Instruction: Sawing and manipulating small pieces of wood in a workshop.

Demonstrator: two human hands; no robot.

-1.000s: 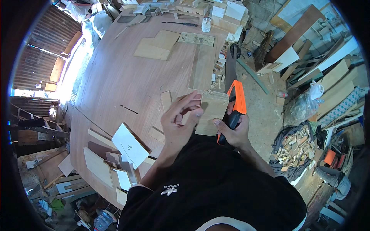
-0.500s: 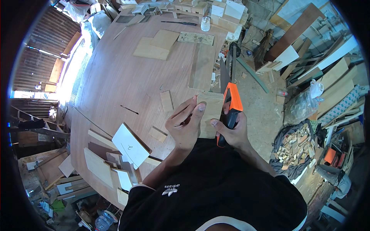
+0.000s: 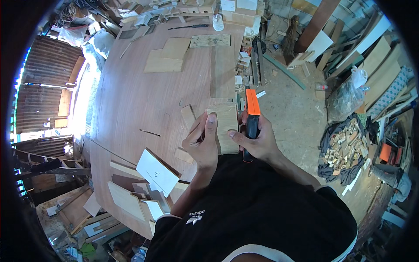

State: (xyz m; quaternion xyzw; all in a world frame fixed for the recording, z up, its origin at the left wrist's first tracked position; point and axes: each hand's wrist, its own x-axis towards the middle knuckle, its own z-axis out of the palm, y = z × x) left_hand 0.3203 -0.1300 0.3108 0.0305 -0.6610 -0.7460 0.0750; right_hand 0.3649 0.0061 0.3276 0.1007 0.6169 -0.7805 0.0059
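Note:
A small pale wooden board (image 3: 228,124) lies at the near right edge of the big round-edged plywood table (image 3: 131,100). My left hand (image 3: 201,144) grips the board's left side, thumb pressed on its top. My right hand (image 3: 258,142) is shut on the black grip of a hand saw with an orange handle (image 3: 252,102), held upright against the board's right edge. The saw's blade is hidden behind the handle and the table edge. A narrow wood strip (image 3: 188,116) lies just left of the board.
A white marked panel (image 3: 157,172) and several offcuts (image 3: 126,201) lie at the table's near left. Flat plywood pieces (image 3: 168,56) and a long plank (image 3: 222,70) lie farther back, beside a jar (image 3: 217,22). Wood scraps on a dark cloth (image 3: 345,148) cover the floor at right.
The saw in my right hand has come in closer against the board's right edge. My left hand has drawn back to the board's left side, thumb on top.

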